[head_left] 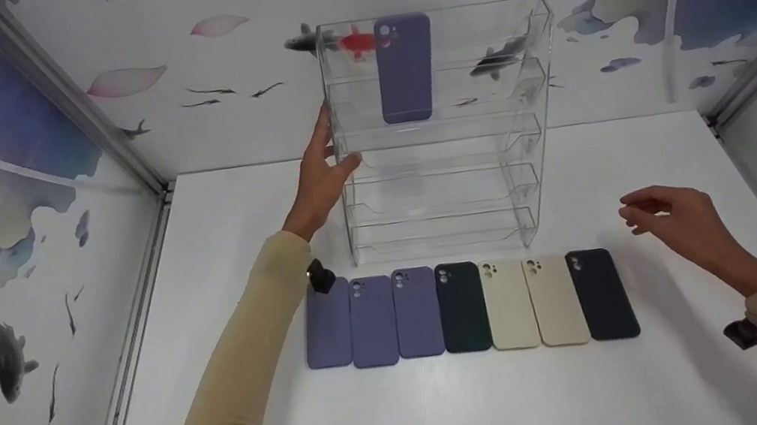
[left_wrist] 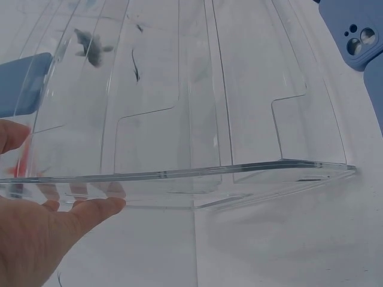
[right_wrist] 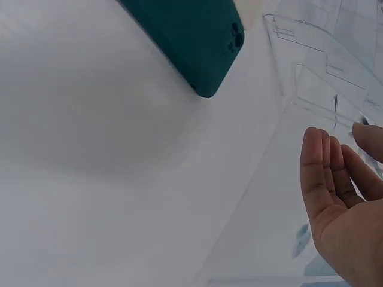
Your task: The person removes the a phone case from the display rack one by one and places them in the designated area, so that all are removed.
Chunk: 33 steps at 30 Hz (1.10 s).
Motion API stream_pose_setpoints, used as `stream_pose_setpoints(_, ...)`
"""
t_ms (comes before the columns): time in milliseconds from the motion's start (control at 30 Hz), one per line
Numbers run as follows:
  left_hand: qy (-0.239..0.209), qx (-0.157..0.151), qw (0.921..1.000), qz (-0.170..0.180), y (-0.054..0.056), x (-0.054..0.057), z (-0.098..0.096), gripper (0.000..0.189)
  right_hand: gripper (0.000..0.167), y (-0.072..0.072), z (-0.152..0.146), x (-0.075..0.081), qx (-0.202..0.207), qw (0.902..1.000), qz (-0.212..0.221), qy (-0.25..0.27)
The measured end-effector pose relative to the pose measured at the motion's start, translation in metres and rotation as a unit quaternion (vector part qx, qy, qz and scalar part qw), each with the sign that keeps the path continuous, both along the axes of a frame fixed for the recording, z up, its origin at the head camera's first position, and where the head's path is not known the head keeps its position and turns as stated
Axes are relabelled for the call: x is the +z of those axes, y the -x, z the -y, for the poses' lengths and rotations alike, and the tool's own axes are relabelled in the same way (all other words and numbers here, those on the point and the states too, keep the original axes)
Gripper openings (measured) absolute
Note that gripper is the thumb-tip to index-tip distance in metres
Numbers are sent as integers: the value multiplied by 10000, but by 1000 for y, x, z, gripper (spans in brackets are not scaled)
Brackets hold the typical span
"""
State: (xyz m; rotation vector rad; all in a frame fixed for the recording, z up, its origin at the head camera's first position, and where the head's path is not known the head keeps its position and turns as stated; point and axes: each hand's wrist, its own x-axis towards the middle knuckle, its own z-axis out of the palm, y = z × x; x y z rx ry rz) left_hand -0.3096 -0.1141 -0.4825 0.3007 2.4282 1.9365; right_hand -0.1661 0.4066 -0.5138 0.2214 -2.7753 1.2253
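A clear acrylic tiered rack [head_left: 442,157] stands at the back of the table. My left hand [head_left: 321,183] holds its left side panel, thumb at the front edge and fingers along the outer face; in the left wrist view the hand [left_wrist: 42,233] is partly cut off. A purple phone case [head_left: 405,71] stands upright in the top tier. In front of the rack lies a row of phone cases: three purple [head_left: 372,327], one dark green [head_left: 463,313], two cream [head_left: 511,309], and one dark case [head_left: 603,295] at the right end. Right of them hovers my right hand [head_left: 679,218], fingers loosely bent, holding nothing.
White panels with painted fish and ink-blue patches [head_left: 23,124] enclose the white table [head_left: 426,418] at the back and sides. Metal frame strips [head_left: 132,335] run along the left side. The rack's lower tiers [head_left: 437,195] show no cases.
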Motion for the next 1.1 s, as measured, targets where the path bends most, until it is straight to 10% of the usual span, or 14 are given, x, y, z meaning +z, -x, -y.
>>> stream_pose_setpoints(1100, -67, -39, 9999, -67, -1, 1, -1, 91, 23, 64, 68, 81, 375, 9933, -1068, 231)
